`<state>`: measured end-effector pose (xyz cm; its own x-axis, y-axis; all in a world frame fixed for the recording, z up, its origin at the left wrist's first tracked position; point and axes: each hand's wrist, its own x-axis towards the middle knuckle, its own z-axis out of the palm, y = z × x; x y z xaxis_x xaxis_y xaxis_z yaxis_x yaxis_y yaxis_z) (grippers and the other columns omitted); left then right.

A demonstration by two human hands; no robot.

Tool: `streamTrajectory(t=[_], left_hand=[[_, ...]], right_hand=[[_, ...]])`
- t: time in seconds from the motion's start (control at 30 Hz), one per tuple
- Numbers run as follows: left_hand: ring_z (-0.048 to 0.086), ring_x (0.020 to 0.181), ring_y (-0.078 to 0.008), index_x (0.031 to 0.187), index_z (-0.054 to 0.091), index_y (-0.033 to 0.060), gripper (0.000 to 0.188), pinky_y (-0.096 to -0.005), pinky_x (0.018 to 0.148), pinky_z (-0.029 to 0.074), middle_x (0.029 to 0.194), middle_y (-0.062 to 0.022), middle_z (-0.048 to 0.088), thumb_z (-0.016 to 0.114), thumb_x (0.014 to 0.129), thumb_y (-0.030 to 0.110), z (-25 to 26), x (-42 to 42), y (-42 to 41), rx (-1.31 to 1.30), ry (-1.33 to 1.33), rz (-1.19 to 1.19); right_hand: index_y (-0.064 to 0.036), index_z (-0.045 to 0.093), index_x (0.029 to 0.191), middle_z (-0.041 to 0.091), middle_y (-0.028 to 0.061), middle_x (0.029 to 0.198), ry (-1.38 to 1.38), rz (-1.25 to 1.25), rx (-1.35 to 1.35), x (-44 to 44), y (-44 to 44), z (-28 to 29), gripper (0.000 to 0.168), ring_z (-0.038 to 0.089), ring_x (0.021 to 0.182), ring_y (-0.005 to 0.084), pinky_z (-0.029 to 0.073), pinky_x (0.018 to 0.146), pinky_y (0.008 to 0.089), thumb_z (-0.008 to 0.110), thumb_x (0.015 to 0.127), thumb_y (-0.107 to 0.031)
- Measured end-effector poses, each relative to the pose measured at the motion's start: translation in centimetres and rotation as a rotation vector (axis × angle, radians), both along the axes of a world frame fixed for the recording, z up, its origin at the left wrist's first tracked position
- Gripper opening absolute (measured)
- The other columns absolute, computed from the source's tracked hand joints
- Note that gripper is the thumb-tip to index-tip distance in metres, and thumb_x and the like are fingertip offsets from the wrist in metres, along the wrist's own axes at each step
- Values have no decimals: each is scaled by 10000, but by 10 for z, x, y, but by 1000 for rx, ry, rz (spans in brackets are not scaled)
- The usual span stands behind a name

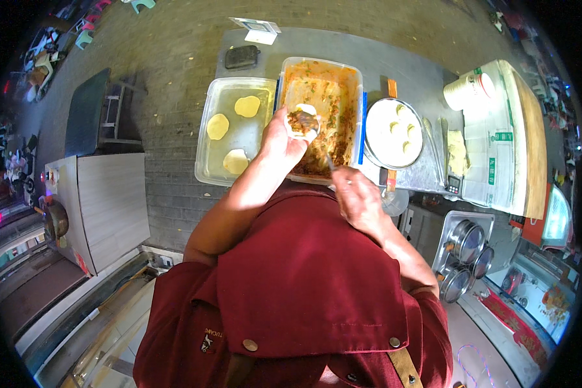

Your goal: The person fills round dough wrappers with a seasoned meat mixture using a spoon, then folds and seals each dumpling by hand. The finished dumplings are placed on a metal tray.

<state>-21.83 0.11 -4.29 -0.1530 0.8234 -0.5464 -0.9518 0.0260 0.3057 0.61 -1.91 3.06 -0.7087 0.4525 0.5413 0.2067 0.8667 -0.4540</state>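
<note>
My left hand (282,140) holds a round dough wrapper (291,130) topped with chopped reddish-brown filling (301,122). It is above a clear plastic tub (321,62) smeared with oily filling. My right hand (361,196) grips a thin utensil (331,162) at the tub's near right corner. The utensil's far end is blurred, reaching towards the filling on the wrapper. To the left, a shallow plastic container (204,104) has three flat dough rounds (247,106) lying apart in it. Right of the tub stands a round metal steamer (372,156) with several small filled dough pieces (400,110).
A black pouch (241,57) and a white stand (261,37) are on the table's far left. Paper cups (468,91) lie on a white box (487,145) at right. Dough (457,153) sits beside long utensils (434,145). Stacked steamers (468,240) occupy a lower right tray.
</note>
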Motion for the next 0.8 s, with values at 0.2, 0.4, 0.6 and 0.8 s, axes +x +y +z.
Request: streamTrajectory(t=[0.2, 0.4, 0.6, 0.8], left_hand=[[663, 1107, -312, 1222, 593, -23, 391, -442, 996, 534, 1201, -183, 673, 516, 1050, 319, -14, -11, -28, 112, -28, -24], [665, 1125, -266, 1265, 571, -4, 275, -407, 1003, 542, 1204, -149, 671, 550, 1044, 160, 18, 0, -52, 137, 225, -135], [661, 1132, -248, 1278, 563, 9, 256, -380, 1000, 551, 1219, -126, 654, 543, 1050, 124, 14, 9, -66, 103, 287, -204], [659, 1093, -247, 1253, 551, 15, 230, -376, 959, 559, 1193, -118, 639, 545, 1046, 115, 6, 42, -68, 152, 337, -344]], right_hand=[[66, 656, 1044, 678, 107, 887, 323, -548, -984, 28, 7, -2, 265, 619, 680, 142, 522, 644, 287, 548, 1058, -176], [46, 662, 1088, 702, 99, 842, 38, -679, -1163, 50, -4, -104, 276, 617, 624, 120, 504, 578, 280, 541, 1028, -195], [35, 673, 1128, 673, 204, 1022, -138, -782, -722, 66, -9, -85, 333, 646, 903, 266, 530, 791, 399, 683, 956, -251], [39, 653, 1143, 673, 85, 1036, 168, -521, -974, 34, 7, -34, 244, 649, 950, 168, 525, 852, 296, 684, 965, -125]])
